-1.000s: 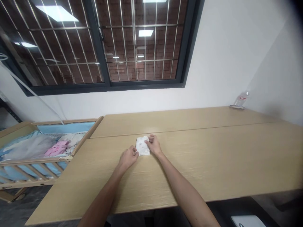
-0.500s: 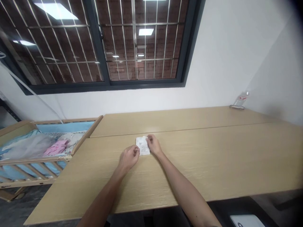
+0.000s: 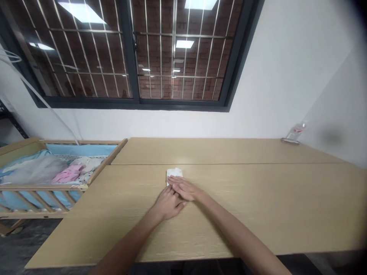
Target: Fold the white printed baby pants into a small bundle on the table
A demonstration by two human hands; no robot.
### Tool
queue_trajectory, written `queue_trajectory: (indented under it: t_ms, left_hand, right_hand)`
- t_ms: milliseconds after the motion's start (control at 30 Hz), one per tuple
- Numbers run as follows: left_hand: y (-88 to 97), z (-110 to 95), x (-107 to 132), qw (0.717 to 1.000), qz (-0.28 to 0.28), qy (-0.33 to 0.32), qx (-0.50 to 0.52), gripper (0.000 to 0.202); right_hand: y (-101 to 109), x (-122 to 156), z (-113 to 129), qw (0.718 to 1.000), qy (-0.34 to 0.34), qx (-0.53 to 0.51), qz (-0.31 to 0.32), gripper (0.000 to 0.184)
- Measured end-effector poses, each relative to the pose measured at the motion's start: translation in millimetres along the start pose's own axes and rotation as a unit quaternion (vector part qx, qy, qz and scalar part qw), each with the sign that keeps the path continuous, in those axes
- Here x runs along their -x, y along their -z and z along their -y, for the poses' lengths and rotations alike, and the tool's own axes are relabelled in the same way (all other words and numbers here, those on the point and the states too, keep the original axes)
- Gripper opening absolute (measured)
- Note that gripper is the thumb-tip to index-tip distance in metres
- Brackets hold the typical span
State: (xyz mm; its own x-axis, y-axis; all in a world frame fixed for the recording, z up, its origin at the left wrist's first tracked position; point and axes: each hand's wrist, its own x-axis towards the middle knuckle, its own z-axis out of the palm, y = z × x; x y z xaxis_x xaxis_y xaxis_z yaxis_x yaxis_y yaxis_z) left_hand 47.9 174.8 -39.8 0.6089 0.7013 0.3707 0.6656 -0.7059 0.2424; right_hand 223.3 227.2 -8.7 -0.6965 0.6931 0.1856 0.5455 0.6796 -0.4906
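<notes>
A small white folded piece, like a tissue or thin cloth (image 3: 174,172), lies flat on the light wooden table (image 3: 243,206). My right hand (image 3: 184,188) rests flat across its near part, fingers stretched out to the left. Just below, my left hand (image 3: 169,203) lies on the near edge of the white piece with its fingers extended and thumb out to the right. The two hands touch, the right partly over the left fingertips. The covered near half of the white piece is hidden.
On the left stands a wooden crib (image 3: 43,188) with blue lining and a pink cloth (image 3: 68,173) inside. A clear bottle (image 3: 296,130) and a flat thin object (image 3: 290,141) are at the table's far right corner. Behind the table is a barred window (image 3: 180,57).
My hands have gone from pinching the white piece at its two sides to lying flat over its near part. They have come together, and the view has tilted slightly.
</notes>
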Motion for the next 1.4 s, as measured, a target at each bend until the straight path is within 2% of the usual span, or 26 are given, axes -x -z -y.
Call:
queue_trajectory:
  t_ms: [233, 433, 600, 667, 733, 833, 900, 967, 1100, 1267, 1400]
  left_hand:
    - [-1.5, 2, -1, 0.999, 0.008, 0.024, -0.029, 0.072]
    - [-7.8, 1, 0, 0.999, 0.007, 0.035, -0.039, 0.073]
    - [-12.6, 1, 0, 0.999, -0.005, 0.041, -0.028, 0.073]
    - [-11.8, 2, -2, 0.999, -0.02, 0.042, -0.017, 0.069]
    - [-8.9, 5, -4, 0.997, -0.051, 0.055, -0.004, 0.06]
    - [-3.6, 15, -8, 0.983, -0.109, 0.146, -0.006, 0.043]
    - [-1.8, 23, -10, 0.966, -0.131, 0.223, -0.019, 0.035]
    - [-2.2, 31, -11, 0.952, -0.134, 0.275, -0.029, 0.033]
    - [-6.5, 38, -11, 0.94, -0.115, 0.32, -0.04, 0.036]
    - [-12.2, 34, -14, 0.946, -0.08, 0.314, -0.032, 0.037]
    - [-10.0, 33, -16, 0.954, -0.061, 0.294, 0.005, 0.027]
  right_hand:
    - [18, -28, -43, 0.993, -0.059, 0.053, 0.09, 0.075]
    - [13, -49, -71, 0.992, -0.095, 0.065, 0.058, 0.079]
    - [9, -50, -79, 0.994, -0.087, 0.054, 0.03, 0.082]
    - [5, -46, -79, 0.995, -0.089, 0.047, 0.002, 0.081]
    - [1, -39, -79, 0.992, -0.103, 0.033, -0.059, 0.079]
    - [-4, -29, -80, 0.974, -0.128, 0.024, -0.187, 0.076]
    - [-5, -24, -79, 0.961, -0.137, 0.026, -0.24, 0.069]
    - [-4, -21, -78, 0.956, -0.143, 0.027, -0.256, 0.06]
    - [-6, -20, -73, 0.956, -0.129, 0.015, -0.261, 0.044]
    - [-15, -20, -69, 0.958, -0.09, 0.001, -0.274, 0.034]
    - [-21, -22, -69, 0.952, -0.089, -0.03, -0.293, 0.022]
